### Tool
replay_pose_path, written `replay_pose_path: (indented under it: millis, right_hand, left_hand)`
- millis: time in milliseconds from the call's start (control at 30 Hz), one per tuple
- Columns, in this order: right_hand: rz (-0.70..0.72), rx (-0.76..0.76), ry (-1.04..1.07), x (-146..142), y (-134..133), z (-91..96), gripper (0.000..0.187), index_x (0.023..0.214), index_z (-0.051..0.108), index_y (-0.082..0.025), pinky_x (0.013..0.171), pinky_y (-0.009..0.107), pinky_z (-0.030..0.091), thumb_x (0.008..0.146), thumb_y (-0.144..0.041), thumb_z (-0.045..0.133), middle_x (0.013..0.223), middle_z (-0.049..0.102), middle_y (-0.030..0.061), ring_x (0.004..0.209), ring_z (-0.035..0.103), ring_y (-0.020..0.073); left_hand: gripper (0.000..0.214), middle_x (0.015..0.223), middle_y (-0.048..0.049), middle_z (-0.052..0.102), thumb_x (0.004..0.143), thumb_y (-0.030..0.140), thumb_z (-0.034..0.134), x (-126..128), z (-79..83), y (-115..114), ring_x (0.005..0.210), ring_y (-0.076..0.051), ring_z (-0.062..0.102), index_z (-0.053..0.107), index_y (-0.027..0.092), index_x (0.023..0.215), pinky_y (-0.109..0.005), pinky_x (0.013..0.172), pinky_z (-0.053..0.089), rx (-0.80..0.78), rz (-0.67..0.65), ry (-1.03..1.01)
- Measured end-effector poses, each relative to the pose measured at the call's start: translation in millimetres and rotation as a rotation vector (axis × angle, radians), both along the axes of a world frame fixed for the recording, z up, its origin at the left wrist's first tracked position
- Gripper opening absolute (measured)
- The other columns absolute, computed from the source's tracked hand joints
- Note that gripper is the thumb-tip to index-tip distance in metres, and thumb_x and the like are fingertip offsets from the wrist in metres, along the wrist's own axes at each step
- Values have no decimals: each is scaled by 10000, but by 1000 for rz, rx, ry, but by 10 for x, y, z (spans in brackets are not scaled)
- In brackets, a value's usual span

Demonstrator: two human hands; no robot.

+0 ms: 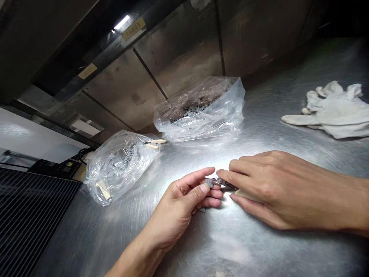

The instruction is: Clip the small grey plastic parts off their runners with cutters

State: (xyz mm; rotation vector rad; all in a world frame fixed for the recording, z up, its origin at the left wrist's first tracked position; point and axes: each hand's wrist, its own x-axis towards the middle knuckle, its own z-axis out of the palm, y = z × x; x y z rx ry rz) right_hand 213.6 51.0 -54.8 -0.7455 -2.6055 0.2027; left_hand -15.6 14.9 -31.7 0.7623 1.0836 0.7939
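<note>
My left hand pinches a small dark grey part between thumb and forefinger, just above the steel table. My right hand is closed round a small metal tool with a pale handle, whose tip meets the part. Both hands meet in a bright patch of light at the middle of the table.
Two clear plastic bags of small dark parts lie behind the hands: one at left, one at centre back. White cloth gloves lie at the far right. A black ribbed panel borders the table's left edge. Metal wall panels rise behind.
</note>
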Motion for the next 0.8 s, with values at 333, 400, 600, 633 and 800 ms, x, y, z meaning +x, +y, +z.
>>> replay_pose_path:
  millis: [333,400,600,633,800]
  right_hand:
    - [-11,49,-28,-21,-14,12,47,955,590,-201,594,362,253,920,-207,558,804,556,4,665,519,199]
    - [-18,39,-35,-23,-27,9,50,959,590,-202,595,362,253,917,-202,564,807,558,4,665,523,201]
    - [-31,15,-33,-24,-52,-7,56,957,599,-196,588,359,243,908,-189,573,801,562,-1,644,530,191]
    - [-32,18,-33,-26,-53,-9,57,955,600,-195,587,358,241,907,-183,572,800,563,-2,640,526,188]
    - [-29,69,-69,-48,-58,2,90,937,598,-188,580,355,229,876,-126,576,786,563,6,629,503,186]
  left_hand:
    - [237,918,-113,790,874,237,783,17,-10,19,768,-134,739,715,106,1059,-243,791,589,8,4,72]
    - [238,913,-117,792,869,235,787,15,-17,25,757,-132,738,718,105,1057,-238,785,587,3,8,75]
    - [247,909,-124,795,849,228,803,9,-26,36,742,-131,738,718,99,1041,-228,764,583,-2,13,79]
    - [247,907,-125,795,849,227,803,9,-27,36,742,-131,737,718,97,1040,-228,763,582,-2,12,83]
    - [246,913,-125,794,854,230,796,12,-30,32,744,-133,734,721,90,1042,-235,771,581,1,9,108]
